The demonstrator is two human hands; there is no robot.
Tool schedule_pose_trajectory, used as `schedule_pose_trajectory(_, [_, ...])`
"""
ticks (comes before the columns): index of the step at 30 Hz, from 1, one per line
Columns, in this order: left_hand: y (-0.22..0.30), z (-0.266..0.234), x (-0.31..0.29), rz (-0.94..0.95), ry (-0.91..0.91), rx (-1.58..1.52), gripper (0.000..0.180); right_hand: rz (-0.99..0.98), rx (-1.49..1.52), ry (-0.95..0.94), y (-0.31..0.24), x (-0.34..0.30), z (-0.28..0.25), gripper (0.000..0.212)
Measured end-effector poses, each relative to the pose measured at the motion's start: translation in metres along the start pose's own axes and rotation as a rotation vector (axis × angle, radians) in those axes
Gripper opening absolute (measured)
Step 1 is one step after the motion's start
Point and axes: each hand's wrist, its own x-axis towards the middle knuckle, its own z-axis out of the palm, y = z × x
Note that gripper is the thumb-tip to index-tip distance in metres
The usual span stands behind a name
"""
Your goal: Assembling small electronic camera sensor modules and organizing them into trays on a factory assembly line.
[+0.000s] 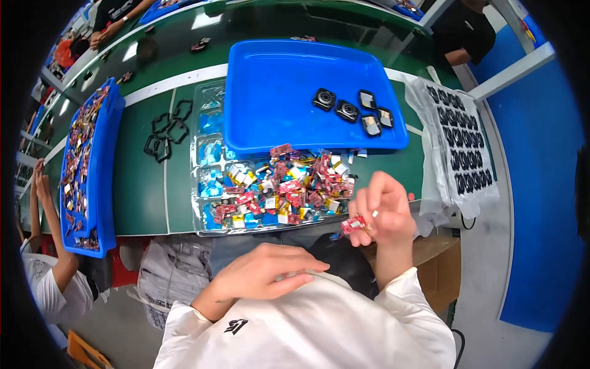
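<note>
My right hand (388, 212) is closed in a pinch on a small red circuit board (353, 225), just off the front right corner of a pile of parts. That pile of red circuit boards (296, 186), with white, yellow and blue bits among them, lies on a clear compartmented plastic tray (200, 184). My left hand (270, 270) rests in front of my shirt, palm down and fingers stretched out, holding nothing. Behind the pile, a blue tray (276, 80) carries several black watch-like cases (348, 111) at its right side.
Black square frames (161, 136) lie on the green table left of the clear tray. Farther left stands a long blue bin (101, 178) full of similar parts. Rows of black pieces (464, 136) sit on a whitish sheet at right. Other people's hands (40, 178) show at left.
</note>
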Motion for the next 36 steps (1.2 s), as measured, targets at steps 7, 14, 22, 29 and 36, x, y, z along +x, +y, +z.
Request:
schedule_pose_trajectory(7, [0.024, 0.009, 0.005, 0.017, 0.955, -0.118, 0.025, -0.120, -0.037, -0.094, 0.033, 0.023, 0.026, 0.029])
schedule_pose_trajectory(14, [0.006, 0.004, 0.011, -0.033, 0.807, -0.132, 0.015, -0.192, -0.518, -0.006, 0.036, 0.023, 0.033, 0.024])
schedule_pose_trajectory(22, [0.008, 0.008, 0.014, -0.043, 0.866, 0.126, 0.019, -0.599, -1.309, -0.095, 0.031, 0.032, 0.028, 0.019])
schedule_pose_trajectory(29, [0.005, 0.013, 0.012, -0.068, 0.873, 0.076, 0.039, -0.481, -1.301, -0.128, 0.020, 0.027, 0.026, 0.019])
schedule_pose_trajectory(36, [0.001, 0.017, 0.014, -0.007, 0.864, 0.028, 0.031, -0.459, -1.327, -0.146, 0.020, 0.023, 0.022, 0.017])
